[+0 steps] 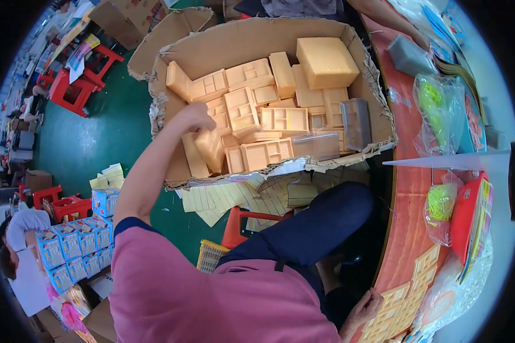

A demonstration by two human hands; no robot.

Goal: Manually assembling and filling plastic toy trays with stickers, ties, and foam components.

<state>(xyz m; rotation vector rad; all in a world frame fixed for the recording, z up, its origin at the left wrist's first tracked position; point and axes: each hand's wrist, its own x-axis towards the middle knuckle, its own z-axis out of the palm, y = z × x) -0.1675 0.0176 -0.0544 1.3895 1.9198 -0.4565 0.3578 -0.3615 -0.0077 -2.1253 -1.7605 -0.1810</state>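
A large torn-edged cardboard carton (257, 28) in front of me holds many tan plastic compartment boxes (240, 111). My left hand (197, 117) reaches over its left side, fingers curled down at the upper end of a tilted tan box (210, 150). The fingertips are partly hidden there, but the hand looks closed on that box. Down at the table's near edge, my right hand (363, 310) lies beside flat tan compartment trays (395, 303). Its fingers rest stretched along the trays' edge, holding nothing that shows.
Clear plastic cases (356, 124) lie at the carton's right. Along the orange-red table (403, 211) are bagged yellow-green pieces (440, 203) and a red tray (468, 214). Blue printed boxes (77, 243) are stacked left; red stools (77, 88) stand beyond. Another person's arm (392, 20) reaches in at the top.
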